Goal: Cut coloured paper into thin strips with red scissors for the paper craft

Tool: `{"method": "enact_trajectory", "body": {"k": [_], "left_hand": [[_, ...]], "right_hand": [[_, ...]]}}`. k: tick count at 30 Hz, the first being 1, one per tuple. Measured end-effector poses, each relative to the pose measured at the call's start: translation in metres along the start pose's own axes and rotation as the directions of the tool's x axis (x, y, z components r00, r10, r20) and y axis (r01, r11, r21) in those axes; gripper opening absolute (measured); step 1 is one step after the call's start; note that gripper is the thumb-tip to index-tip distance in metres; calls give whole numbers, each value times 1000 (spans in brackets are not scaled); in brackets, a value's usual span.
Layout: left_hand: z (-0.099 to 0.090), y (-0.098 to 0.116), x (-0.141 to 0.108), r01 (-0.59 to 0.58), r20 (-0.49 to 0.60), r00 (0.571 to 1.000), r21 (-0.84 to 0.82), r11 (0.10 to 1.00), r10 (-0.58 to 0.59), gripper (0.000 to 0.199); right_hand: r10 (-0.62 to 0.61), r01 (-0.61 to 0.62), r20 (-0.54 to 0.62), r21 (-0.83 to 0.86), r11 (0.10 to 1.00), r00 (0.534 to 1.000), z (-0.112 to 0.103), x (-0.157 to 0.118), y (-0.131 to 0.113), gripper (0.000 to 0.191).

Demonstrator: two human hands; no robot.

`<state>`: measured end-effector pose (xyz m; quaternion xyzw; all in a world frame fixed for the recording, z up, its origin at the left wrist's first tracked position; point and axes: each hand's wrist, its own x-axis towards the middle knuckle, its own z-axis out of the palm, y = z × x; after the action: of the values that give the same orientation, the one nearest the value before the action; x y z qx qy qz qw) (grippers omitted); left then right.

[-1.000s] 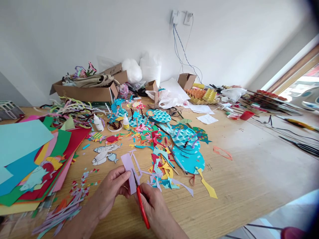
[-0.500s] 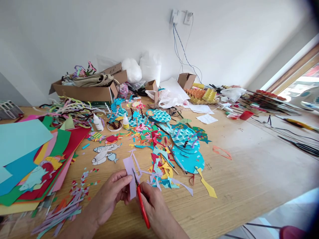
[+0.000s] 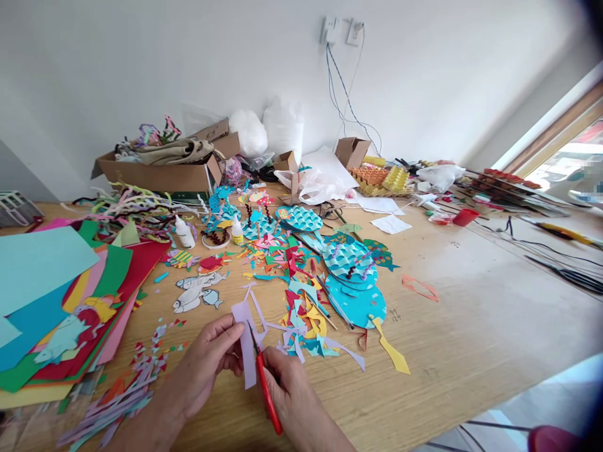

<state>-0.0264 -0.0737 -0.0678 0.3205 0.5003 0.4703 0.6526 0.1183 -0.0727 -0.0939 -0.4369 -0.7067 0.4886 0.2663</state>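
Observation:
A strip of lilac paper (image 3: 247,361) is pinched between the thumb and fingers of my left hand (image 3: 217,348), held upright above the table. My right hand (image 3: 291,376) is wrapped round a pair of scissors with red handles (image 3: 268,402). Their dark blades point up and away from me and lie against the strip's right side; whether they are cutting I cannot tell. Just beyond my hands, thin lilac offcuts (image 3: 257,307) lie among a heap of coloured paper scraps (image 3: 306,314). Cut-out paper fish (image 3: 193,298) rest to the left of that heap.
Coloured paper sheets (image 3: 42,263) are stacked at the left, with narrow paper strips (image 3: 113,402) nearer me. Two glue bottles (image 3: 184,232) stand mid-table. Blue layered paper pieces (image 3: 355,301) lie right of centre. A cardboard box (image 3: 155,172) sits against the wall.
The lilac strip and my left hand have shifted slightly left, and the strip's lower end now reaches a little lower. My right hand keeps the scissors at its side.

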Motion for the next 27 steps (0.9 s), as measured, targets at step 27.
{"method": "enact_trajectory", "body": {"k": [27], "left_hand": [[10,-6,-8,97,-1,995,-23,995,-97,20]], "right_hand": [[21,-23,18,149,989,1000,0,-1,1,31]]}}
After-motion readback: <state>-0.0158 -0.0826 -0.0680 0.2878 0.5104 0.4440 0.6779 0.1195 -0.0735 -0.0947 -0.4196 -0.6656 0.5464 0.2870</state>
